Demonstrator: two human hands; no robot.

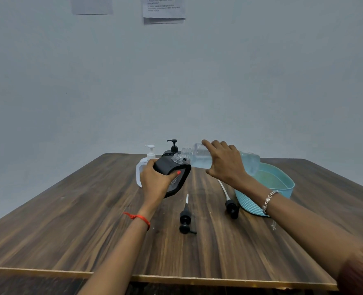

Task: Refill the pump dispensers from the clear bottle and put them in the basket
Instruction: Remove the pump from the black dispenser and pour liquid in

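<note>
Right grip [225, 165] round clear bottle [197, 160], near-level, mouth leftward

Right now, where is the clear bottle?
Head view, centre-right: the clear bottle is tipped in the right hand, mouth at the open neck of the black dispenser the left hand holds, beside the blue basket.

The left hand [155, 177] grips a black flat-sided plastic dispenser bottle [172, 173], tilted, its open neck uppermost. The right hand [225, 165] holds a clear plastic bottle [197, 159] of liquid nearly level, its mouth just beside that neck. On the dark wood-grain tabletop [91, 209], a loose black pump head [185, 218] lies at six o'clock of the held dispenser and a second pump head [231, 206] at four. A turquoise oval basket [248, 205] stands at three o'clock, a white pump dispenser [141, 167] at ten, and a black pump dispenser [173, 146] at twelve.
</note>
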